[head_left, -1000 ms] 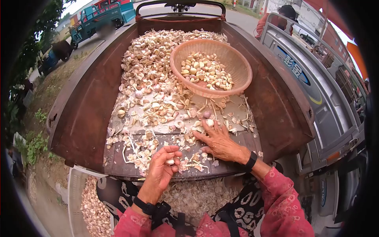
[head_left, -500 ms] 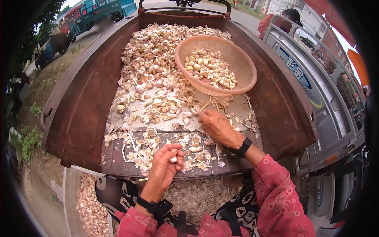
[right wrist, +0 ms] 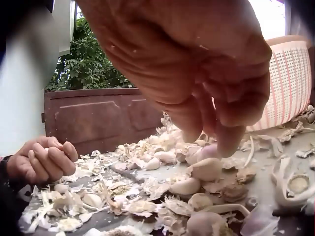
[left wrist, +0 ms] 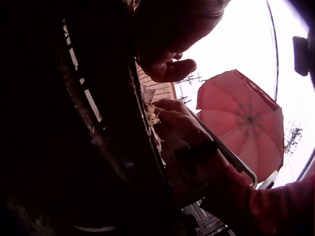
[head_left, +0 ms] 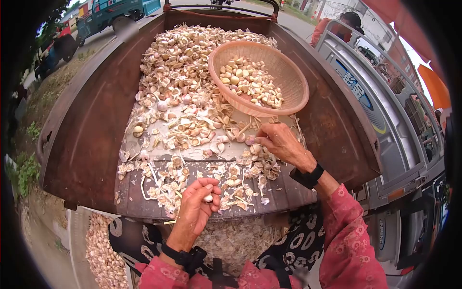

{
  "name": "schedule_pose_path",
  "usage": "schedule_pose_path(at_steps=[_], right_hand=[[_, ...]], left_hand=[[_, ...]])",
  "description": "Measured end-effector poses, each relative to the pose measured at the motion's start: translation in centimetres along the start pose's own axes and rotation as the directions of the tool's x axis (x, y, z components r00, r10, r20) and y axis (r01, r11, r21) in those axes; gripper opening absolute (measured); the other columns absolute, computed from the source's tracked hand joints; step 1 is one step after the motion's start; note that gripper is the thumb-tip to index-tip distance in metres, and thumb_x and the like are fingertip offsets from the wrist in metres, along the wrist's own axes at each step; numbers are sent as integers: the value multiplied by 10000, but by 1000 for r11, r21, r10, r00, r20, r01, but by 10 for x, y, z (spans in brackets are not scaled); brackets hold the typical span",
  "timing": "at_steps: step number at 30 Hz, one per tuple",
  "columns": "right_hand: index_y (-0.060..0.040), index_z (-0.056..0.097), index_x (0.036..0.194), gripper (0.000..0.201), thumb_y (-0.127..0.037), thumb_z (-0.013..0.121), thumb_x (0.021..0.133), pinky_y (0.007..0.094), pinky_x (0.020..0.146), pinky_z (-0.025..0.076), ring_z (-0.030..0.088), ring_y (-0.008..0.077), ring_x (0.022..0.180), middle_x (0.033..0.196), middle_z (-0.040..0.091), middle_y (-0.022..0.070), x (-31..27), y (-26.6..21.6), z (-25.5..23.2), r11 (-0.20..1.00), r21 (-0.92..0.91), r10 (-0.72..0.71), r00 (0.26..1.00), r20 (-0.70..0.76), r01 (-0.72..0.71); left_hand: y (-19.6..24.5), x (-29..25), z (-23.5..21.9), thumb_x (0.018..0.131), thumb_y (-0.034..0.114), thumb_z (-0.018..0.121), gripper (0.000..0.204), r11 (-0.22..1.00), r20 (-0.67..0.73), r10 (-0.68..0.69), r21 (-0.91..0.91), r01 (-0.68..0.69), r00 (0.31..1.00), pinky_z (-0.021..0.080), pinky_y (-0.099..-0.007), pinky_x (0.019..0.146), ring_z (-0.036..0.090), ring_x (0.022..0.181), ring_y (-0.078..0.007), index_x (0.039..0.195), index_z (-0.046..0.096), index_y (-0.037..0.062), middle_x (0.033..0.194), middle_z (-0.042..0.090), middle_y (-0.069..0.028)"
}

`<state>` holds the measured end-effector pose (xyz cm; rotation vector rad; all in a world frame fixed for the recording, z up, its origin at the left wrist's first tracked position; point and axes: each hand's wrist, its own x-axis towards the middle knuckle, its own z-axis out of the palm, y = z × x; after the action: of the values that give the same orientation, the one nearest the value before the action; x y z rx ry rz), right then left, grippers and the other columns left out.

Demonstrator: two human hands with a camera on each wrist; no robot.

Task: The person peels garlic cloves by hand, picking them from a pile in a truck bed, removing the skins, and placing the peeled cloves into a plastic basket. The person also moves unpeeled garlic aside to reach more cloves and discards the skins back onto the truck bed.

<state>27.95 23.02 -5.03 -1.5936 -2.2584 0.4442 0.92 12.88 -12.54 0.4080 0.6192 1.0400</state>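
Note:
My left hand (head_left: 196, 207) is held palm up over the front edge of the truck bed, its curled fingers holding a white garlic clove (head_left: 208, 198). Farther forward and to the right, my right hand (head_left: 284, 144) reaches down into the scattered garlic. Its thumb and fingers pinch a purplish garlic clove (right wrist: 209, 152) lying among loose cloves and papery skins (right wrist: 187, 186). Just beyond that hand stands a pink plastic basket (head_left: 298, 103) partly filled with peeled cloves (head_left: 250, 82). In the left wrist view the left hand shows mostly as a dark shape.
A big heap of garlic (head_left: 183, 62) covers the far part of the bed. Rusty brown side walls (head_left: 332, 115) rise on both sides. Below left is a light crate (head_left: 77, 241) of cloves. A grey truck (head_left: 365, 101) stands at right, with a person (head_left: 339, 31) beyond it.
My right hand has gone from spread fingers on the garlic to a pinch on a clove, shifting slightly right and forward. The left hand keeps its clove almost in place.

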Motion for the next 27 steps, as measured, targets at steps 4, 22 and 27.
schedule_pose_path(at_steps=[4, 22, 27], right_hand=[[41, 635, 922, 222, -172, 681, 879, 392, 675, 497, 656, 319, 741, 785, 673, 176, -5, 25, 35, 993, 89, 74, 997, 4, -74], [-2, 666, 1008, 198, -100, 725, 846, 322, 654, 499, 641, 197, 729, 838, 628, 106, -77, -75, 22, 834, 489, -262, 963, -57, 256], [-2, 673, 1036, 166, -76, 709, 891, 262, 714, 530, 663, 121, 839, 925, 680, 45, -96, -72, 37, 559, 829, -115, 991, 66, 9]], left_hand=[[0, 1, 0, 972, 96, 555, 174, 1000, -6, -8, 6, 8, 1000, 468, -250, 567, 588, 675, -126, 1114, 584, -1, 893, 644, -96], [-18, -15, 39, 1003, 305, 603, 233, 610, 171, 232, 741, -280, 958, 389, -202, 521, 506, 607, -33, 1003, 586, 73, 704, 547, 30], [-19, -31, 43, 1035, 328, 527, 228, 877, 122, 135, 447, -176, 983, 356, -177, 485, 505, 577, -48, 1014, 549, 102, 764, 584, 12]])
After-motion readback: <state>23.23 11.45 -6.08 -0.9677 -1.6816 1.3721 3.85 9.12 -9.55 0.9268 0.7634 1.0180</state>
